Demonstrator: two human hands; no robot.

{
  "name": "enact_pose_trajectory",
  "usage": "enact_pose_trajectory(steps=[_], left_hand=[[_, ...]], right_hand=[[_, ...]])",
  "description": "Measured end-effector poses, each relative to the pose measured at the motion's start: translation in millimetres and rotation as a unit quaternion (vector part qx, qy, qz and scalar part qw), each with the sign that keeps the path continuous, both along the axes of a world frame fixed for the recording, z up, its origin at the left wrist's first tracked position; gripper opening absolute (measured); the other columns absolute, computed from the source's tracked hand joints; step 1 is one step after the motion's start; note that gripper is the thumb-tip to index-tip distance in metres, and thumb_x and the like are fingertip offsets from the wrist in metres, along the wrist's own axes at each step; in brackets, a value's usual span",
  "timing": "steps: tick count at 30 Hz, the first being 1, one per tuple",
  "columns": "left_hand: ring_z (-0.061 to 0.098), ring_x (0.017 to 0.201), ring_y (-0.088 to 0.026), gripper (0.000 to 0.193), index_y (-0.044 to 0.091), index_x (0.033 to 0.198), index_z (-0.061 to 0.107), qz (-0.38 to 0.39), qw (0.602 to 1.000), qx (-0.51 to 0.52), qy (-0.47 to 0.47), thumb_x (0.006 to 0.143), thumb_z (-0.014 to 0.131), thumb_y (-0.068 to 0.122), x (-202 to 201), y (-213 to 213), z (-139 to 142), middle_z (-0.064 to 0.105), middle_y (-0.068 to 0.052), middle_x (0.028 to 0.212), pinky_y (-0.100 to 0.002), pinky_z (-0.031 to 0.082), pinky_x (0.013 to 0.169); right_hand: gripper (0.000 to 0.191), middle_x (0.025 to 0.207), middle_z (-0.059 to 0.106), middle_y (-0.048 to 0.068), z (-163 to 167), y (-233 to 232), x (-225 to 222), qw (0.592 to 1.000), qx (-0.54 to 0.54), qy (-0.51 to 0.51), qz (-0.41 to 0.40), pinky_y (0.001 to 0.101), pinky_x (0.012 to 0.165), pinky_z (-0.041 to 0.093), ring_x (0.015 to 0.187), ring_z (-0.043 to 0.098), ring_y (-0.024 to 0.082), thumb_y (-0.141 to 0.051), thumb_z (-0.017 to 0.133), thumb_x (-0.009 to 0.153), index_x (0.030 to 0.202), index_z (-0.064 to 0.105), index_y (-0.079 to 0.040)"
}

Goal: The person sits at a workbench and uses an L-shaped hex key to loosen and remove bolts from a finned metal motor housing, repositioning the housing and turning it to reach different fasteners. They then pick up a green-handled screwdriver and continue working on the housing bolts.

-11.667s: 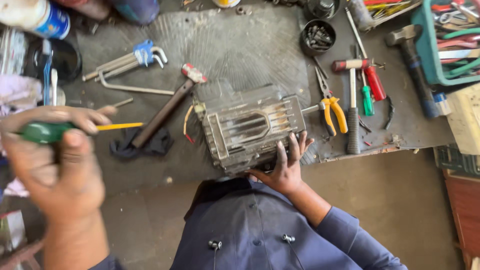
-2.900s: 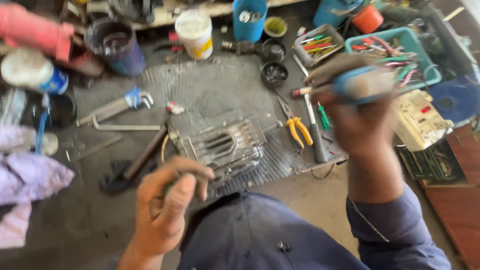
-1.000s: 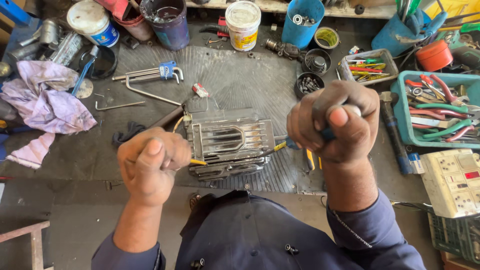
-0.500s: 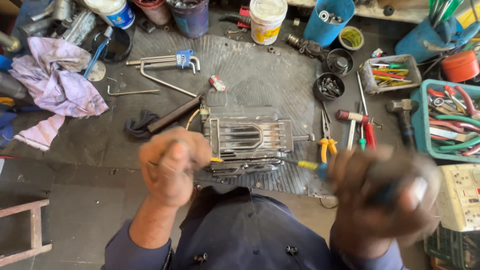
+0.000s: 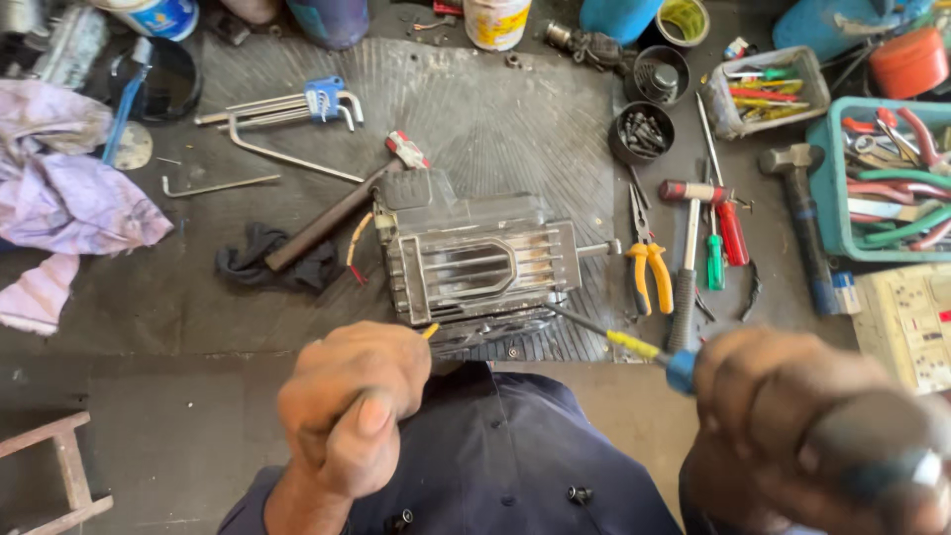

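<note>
- I read this as the prying step: my right hand [image 5: 822, 446], blurred and close to the camera, is clenched round the blue-and-yellow handle of a screwdriver [image 5: 634, 347] whose shaft runs to the lower right edge of the grey ribbed metal housing [image 5: 480, 263].
- My left hand [image 5: 352, 411] is balled into a fist; a yellow tip pokes out beside it at the housing's lower edge, but I cannot tell what tool it grips.
- The housing lies flat at the middle of the dark ribbed mat [image 5: 495, 109], just ahead of my torso.
- Next, I judge, both tools want steady leverage along that lower seam, without slipping.
- Around it: yellow-handled pliers [image 5: 649, 267] and a hammer [image 5: 688, 258] just right, a hex key set [image 5: 297, 104] upper left, a purple rag [image 5: 69, 198] far left, a teal tool tray [image 5: 882, 178] right; dusty workshop floor.
</note>
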State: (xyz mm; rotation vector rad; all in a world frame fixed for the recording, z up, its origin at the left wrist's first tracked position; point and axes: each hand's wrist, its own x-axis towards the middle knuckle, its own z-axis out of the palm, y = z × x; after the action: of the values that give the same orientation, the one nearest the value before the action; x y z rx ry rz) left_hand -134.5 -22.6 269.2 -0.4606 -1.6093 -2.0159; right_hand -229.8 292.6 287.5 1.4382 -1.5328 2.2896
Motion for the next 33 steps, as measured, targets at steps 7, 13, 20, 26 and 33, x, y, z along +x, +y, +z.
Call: enact_pose_trajectory(steps=[7,13,20,26,33], left_hand=[[0.042,0.046,-0.018,0.039,0.003,0.066,0.047,-0.019,0.999,0.002,0.031,0.100,0.055,0.021,1,-7,-3,0.045,-0.006,0.056,-0.036,0.031,0.046],[0.041,0.048,-0.017,0.039,0.004,0.067,0.045,-0.013,0.999,0.037,-0.020,0.100,0.055,0.022,-6,-12,1,0.046,-0.006,0.057,-0.033,0.030,0.044],[0.041,0.046,-0.016,0.042,0.003,0.067,0.046,-0.047,0.996,0.056,-0.045,0.102,0.057,0.024,-10,-19,4,0.046,-0.006,0.055,-0.034,0.028,0.047],[0.047,0.045,-0.019,0.048,0.002,0.062,0.045,-0.110,0.988,0.017,0.108,0.106,0.055,0.019,-38,-22,-7,0.047,-0.006,0.056,-0.036,0.033,0.045],[0.054,0.047,-0.023,0.040,0.000,0.064,0.046,-0.170,0.980,0.014,0.100,0.100,0.060,0.008,-57,-35,-16,0.053,-0.011,0.060,-0.038,0.042,0.047]], right_hand=[[0.030,0.057,0.053,-0.004,15,-22,-13,0.994,-0.047,-0.101,0.001,0.0321,0.046,0.052,0.046,0.053,0.012,-0.039,0.055,0.101,0.087,0.052,-0.013],[0.029,0.053,0.052,-0.002,19,-13,-3,0.998,0.023,0.005,0.061,0.0328,0.038,0.045,0.039,0.054,0.012,-0.023,0.057,0.098,0.074,0.044,-0.013],[0.029,0.053,0.049,-0.006,-2,-2,7,0.991,-0.080,-0.101,-0.038,0.0308,0.038,0.042,0.041,0.049,0.010,-0.023,0.059,0.094,0.071,0.043,-0.018],[0.023,0.056,0.054,-0.008,2,6,-37,0.992,0.008,-0.126,0.023,0.0301,0.048,0.050,0.045,0.056,0.009,-0.025,0.055,0.099,0.077,0.054,-0.019],[0.027,0.057,0.055,-0.006,-7,5,-41,0.986,0.052,-0.022,0.156,0.0316,0.049,0.052,0.045,0.059,0.012,-0.023,0.055,0.101,0.074,0.054,-0.018]])
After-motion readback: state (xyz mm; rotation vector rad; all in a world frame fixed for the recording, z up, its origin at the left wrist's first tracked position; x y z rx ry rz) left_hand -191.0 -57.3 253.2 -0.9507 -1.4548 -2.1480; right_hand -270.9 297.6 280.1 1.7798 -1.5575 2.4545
